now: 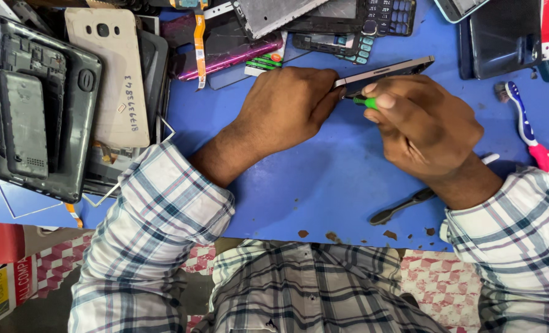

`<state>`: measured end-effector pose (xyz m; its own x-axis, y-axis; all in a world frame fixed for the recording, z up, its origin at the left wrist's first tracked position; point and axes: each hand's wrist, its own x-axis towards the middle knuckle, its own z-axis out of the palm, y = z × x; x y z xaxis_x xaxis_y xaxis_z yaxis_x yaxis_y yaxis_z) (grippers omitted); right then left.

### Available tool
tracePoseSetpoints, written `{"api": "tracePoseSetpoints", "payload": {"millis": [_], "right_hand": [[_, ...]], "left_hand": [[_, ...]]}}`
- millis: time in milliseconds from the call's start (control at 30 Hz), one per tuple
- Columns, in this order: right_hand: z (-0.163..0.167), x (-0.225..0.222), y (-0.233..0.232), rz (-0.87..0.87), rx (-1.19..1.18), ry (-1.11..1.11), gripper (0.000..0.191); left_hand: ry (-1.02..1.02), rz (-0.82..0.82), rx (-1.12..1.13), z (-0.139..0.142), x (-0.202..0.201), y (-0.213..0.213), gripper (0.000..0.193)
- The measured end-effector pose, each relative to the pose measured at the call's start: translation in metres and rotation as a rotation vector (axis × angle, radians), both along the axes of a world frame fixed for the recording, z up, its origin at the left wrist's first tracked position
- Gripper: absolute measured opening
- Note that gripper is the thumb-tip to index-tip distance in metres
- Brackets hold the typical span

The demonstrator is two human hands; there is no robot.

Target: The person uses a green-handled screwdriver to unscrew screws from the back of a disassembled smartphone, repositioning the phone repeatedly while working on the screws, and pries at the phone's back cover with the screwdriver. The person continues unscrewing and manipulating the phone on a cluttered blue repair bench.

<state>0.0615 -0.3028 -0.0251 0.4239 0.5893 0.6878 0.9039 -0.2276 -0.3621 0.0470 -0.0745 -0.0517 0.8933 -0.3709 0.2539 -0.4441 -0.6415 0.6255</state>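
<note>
**Blue work mat, phone under repair**

Blue mat (324,179), covering the bench; chipped along its near edge. Item held: slim phone (385,73), metal-edged, tilted on its side near the middle of the mat toward the far edge. Left hand (286,105): fingers closed on the phone's near end, steadying it. Right hand (425,123): closed around a green-handled tool (365,102), its tip against the phone's edge just beside the left fingertips. Black pry tool (404,206): flat on the mat, near edge, beside the right wrist. Pink and blue toothbrush (530,132): right edge. Dark tablet shell (40,108) and beige back cover (104,74): stacked at the far left corner. Keypad handsets (382,18) and cracked purple screen (225,52): along the far edge.
</note>
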Motion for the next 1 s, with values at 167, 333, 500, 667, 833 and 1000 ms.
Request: {"api": "tracePoseSetpoints", "payload": {"millis": [167,333,500,667,833,1000], "right_hand": [[-0.0013,0.0003,0.0,-0.014,-0.024,-0.029,0.057],[-0.0026,-0.0002,-0.002,-0.01,-0.005,-0.002,0.059],[-0.0017,0.0006,-0.0033,-0.026,-0.034,-0.009,0.058],[-0.0008,-0.0003,-0.0012,-0.013,-0.002,0.022,0.055],[-0.001,-0.0018,-0.0021,-0.049,-0.023,0.026,0.051],[-0.0014,-0.0015,-0.0037,-0.007,0.004,0.026,0.053]], "left_hand": [[-0.003,0.004,0.001,-0.0006,-0.0002,0.0003,0.022],[-0.013,-0.001,0.006,-0.0011,0.0004,0.0002,0.023],[-0.011,0.002,-0.004,-0.0009,-0.0002,0.0001,0.023],[-0.006,0.003,0.002,-0.0016,0.0005,0.0,0.023],[-0.011,-0.002,0.003,-0.0011,-0.0003,-0.0002,0.024],[-0.004,0.001,0.016,-0.0007,-0.0004,-0.0004,0.024]]}}
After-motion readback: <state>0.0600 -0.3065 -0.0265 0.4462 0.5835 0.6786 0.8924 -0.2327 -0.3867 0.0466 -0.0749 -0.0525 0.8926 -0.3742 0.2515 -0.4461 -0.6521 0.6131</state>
